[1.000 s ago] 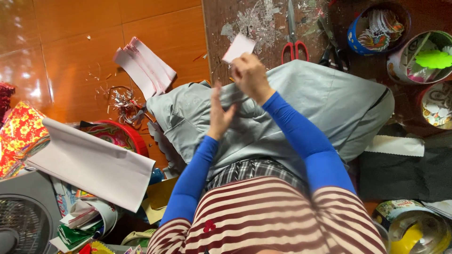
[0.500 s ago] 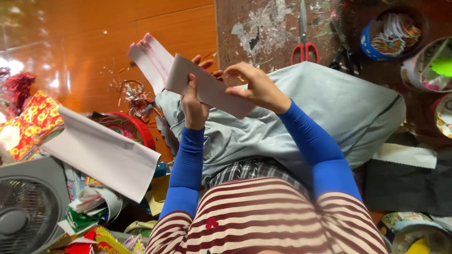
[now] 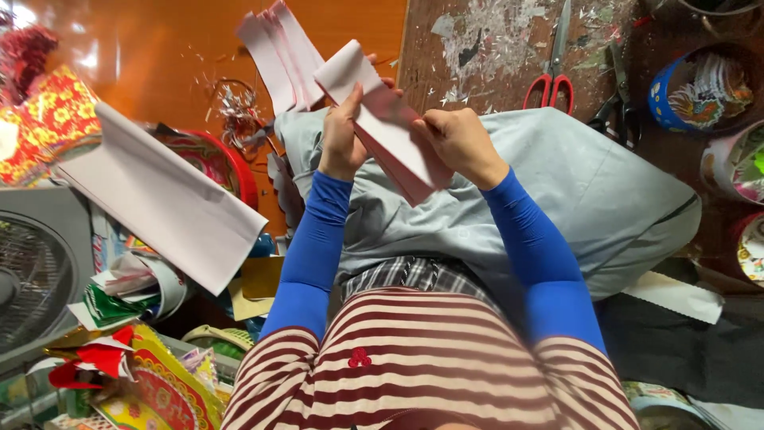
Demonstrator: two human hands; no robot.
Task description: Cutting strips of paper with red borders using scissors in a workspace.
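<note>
Since half a second ago, both hands have brought the pink folded paper (image 3: 390, 119) lower and closer together, so it now lies tilted over the grey cloth (image 3: 557, 183) on the lap. The left hand (image 3: 342, 131) is closed around the upper end of the paper, thumb on top, and the right hand (image 3: 458, 139) pinches the lower edge. I think the layers could slide apart if the pinch loosens. More pink strips (image 3: 274, 48) lie just behind, and red scissors (image 3: 551, 68) lie on the worn board.
</note>
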